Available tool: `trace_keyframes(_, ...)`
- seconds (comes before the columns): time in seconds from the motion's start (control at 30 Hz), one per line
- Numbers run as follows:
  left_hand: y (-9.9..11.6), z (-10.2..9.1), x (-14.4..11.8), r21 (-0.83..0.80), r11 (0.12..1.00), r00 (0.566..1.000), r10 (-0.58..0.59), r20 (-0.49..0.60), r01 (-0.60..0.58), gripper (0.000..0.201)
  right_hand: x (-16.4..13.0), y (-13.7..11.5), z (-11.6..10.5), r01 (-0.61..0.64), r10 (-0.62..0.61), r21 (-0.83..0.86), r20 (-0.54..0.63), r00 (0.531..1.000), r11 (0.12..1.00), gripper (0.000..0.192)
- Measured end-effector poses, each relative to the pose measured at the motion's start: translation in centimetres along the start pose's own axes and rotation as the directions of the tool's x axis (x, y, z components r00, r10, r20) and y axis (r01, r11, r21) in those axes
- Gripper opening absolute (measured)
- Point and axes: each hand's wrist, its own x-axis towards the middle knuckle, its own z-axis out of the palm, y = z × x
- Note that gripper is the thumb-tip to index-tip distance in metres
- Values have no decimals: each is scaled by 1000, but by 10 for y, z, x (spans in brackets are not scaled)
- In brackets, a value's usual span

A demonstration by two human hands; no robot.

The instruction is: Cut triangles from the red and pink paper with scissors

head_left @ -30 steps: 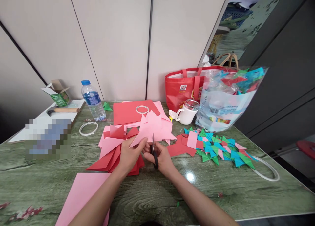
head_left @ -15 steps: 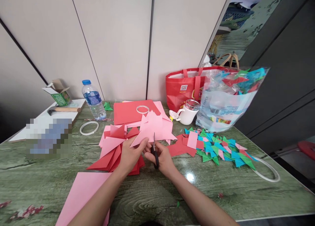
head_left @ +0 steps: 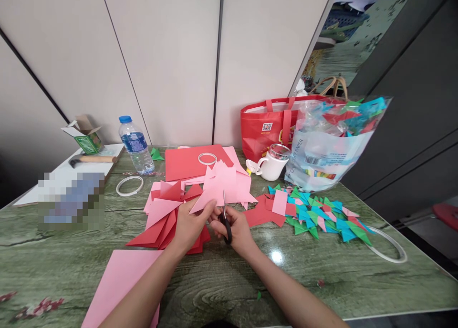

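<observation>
My left hand (head_left: 192, 223) is closed on a pink sheet of paper (head_left: 211, 197), thumb on top near its lower edge. In my right hand (head_left: 236, 227) I grip black-handled scissors (head_left: 226, 225), their blades pointing away from me at the paper's lower edge. How far the blades are apart I cannot tell. Behind lie pointed pink paper pieces (head_left: 226, 173). Folded red papers (head_left: 161, 230) are heaped under and left of my left hand. Red paper strips (head_left: 263, 212) and a small pink rectangle (head_left: 279, 203) lie right of my right hand.
Folded green, blue and pink paper pieces (head_left: 315, 213) spread at the right, beside a white ring (head_left: 390, 251). Farther back stand a white mug (head_left: 272, 168), a red bag (head_left: 255, 132), a stuffed plastic bag (head_left: 318, 151) and a water bottle (head_left: 136, 149). A hammer (head_left: 96, 159) lies left.
The scissors have shifted very slightly in my right hand, with their blades a little different at the paper's edge. My left hand and the other things stay put.
</observation>
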Motion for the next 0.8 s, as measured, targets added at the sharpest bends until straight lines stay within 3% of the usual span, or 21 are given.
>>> trace_keyframes(0.27,-3,3,-2,77,997,999,15,38,-17,24,3,-2,-4,59,-62,-45,-48,997,997,39)
trace_keyframes(0.43,2,-6,1,78,997,987,-27,159,15,17,5,-3,-7,86,-94,-111,-63,994,990,38)
trace_keyframes(0.5,8,-19,5,18,1000,955,-29,296,24,29,6,-3,-9,97,-104,-121,-49,993,988,37)
trace_keyframes(0.57,12,-34,10,-77,992,865,-47,500,99,49,5,-4,-10,96,-99,-123,-21,995,988,38)
trace_keyframes(0.63,13,-46,15,-187,967,821,-36,569,172,62,5,-4,-11,70,-70,-125,4,998,990,40)
trace_keyframes(0.73,9,-50,18,-190,953,878,-127,461,237,44,4,-5,-10,7,0,-123,56,998,992,43)
trace_keyframes(0.8,6,-47,18,-133,953,893,-197,405,271,34,3,-6,-9,-28,42,-129,110,993,991,45)
